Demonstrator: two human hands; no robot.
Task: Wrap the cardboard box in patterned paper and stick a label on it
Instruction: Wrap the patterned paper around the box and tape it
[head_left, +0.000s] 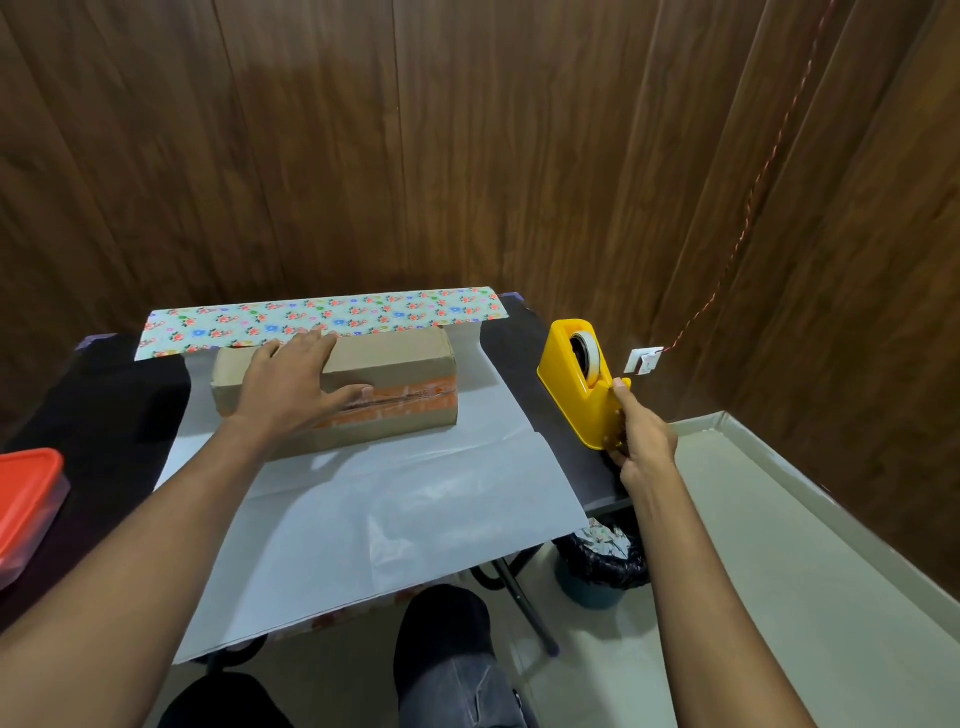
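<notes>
A long cardboard box (395, 374) with an orange printed band lies on the wrapping paper (395, 509), whose white back faces up. The paper's far edge (322, 314) is folded up behind the box and shows a flowered pattern. My left hand (296, 384) lies flat on the box's top and front, fingers spread. My right hand (641, 441) grips the near end of a yellow tape dispenser (576, 379) holding a white tape roll, at the table's right edge. No label is in view.
The dark table (104, 395) stands against a wooden wall. A container with a red lid (26, 499) sits at the left edge. Below the table's right side stands a bin with a black liner (602, 561). My knees show at the bottom.
</notes>
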